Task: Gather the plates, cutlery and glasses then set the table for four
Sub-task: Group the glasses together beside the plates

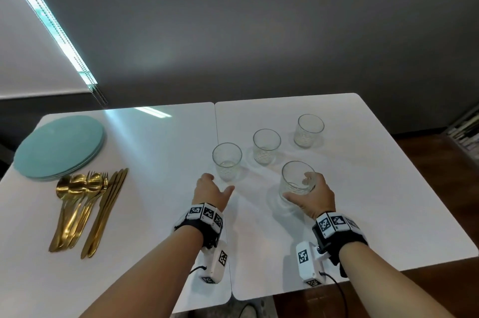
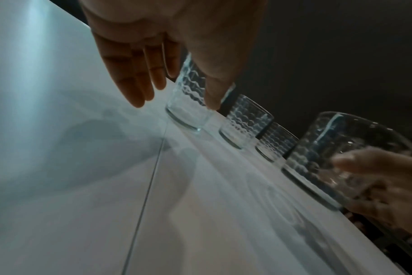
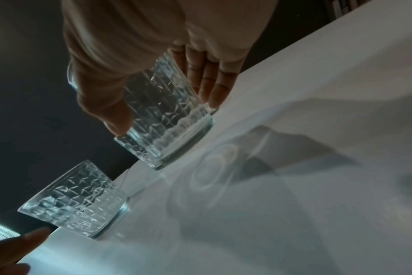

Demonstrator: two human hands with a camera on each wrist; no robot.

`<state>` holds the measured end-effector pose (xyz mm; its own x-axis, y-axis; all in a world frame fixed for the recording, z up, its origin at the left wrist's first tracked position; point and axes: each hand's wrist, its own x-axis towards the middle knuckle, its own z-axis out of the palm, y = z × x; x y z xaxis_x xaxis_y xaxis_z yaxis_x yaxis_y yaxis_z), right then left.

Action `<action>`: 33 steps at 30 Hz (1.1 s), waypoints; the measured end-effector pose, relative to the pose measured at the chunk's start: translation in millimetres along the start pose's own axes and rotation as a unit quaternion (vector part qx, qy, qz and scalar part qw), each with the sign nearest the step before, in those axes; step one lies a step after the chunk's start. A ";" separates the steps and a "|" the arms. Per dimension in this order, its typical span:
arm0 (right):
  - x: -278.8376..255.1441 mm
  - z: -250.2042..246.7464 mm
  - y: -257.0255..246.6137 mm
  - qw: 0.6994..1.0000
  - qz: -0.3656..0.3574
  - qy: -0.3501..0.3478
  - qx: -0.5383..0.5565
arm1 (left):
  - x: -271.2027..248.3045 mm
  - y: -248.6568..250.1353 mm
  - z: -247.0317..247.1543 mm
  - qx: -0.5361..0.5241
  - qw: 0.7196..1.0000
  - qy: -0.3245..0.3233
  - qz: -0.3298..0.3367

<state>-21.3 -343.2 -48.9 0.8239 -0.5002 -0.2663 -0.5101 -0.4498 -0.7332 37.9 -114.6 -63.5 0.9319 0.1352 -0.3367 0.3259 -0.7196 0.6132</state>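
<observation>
Four clear patterned glasses stand on the white table (image 1: 155, 162). My right hand (image 1: 298, 188) grips the nearest glass (image 1: 293, 177), thumb on its near side and fingers on its far side; the right wrist view shows that glass (image 3: 167, 130) tilted in the right hand (image 3: 167, 117). I cannot tell whether its base touches the table. My left hand (image 1: 220, 182) is spread just short of the left glass (image 1: 226, 162). In the left wrist view the straight fingers (image 2: 139, 93) and thumb flank the left glass (image 2: 188, 104) without gripping it.
A stack of teal plates (image 1: 59, 146) lies at the far left. Gold spoons, forks and knives (image 1: 85, 203) lie together in front of it. Two more glasses (image 1: 266, 146) (image 1: 309, 131) stand farther back on the right tabletop. A seam (image 1: 220, 188) joins the two tabletops.
</observation>
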 end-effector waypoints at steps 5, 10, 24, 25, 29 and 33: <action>-6.3 0.2 -7.6 1.000 -0.006 -0.007 -0.017 | 26.7 4.2 -4.0 -0.044 0.999 0.006 0.002; -14.3 0.3 -11.1 1.000 0.008 0.001 -0.021 | 47.4 8.5 0.4 -0.088 0.996 -0.022 0.023; -21.2 24.7 -34.6 0.999 0.023 -0.002 -0.025 | 69.1 0.3 -9.9 -0.103 0.991 -0.045 0.072; -20.0 29.7 -40.0 0.999 0.018 -0.005 -0.027 | 71.3 -2.7 -15.8 -0.105 0.991 -0.043 0.074; -14.4 57.6 -72.7 0.999 -0.008 -0.032 -0.032 | 88.8 -16.3 -52.2 -0.120 0.990 -0.020 0.076; -7.1 97.9 -112.0 0.996 -0.035 -0.068 -0.037 | 114.7 -34.2 -99.2 -0.135 0.989 0.031 0.055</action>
<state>54.2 -216.9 -26.1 0.8814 -0.3629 -0.3023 -0.4629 -0.5360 -0.7060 149.5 -6.9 -52.2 0.9694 0.1125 -0.2181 0.2443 -0.5252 0.8152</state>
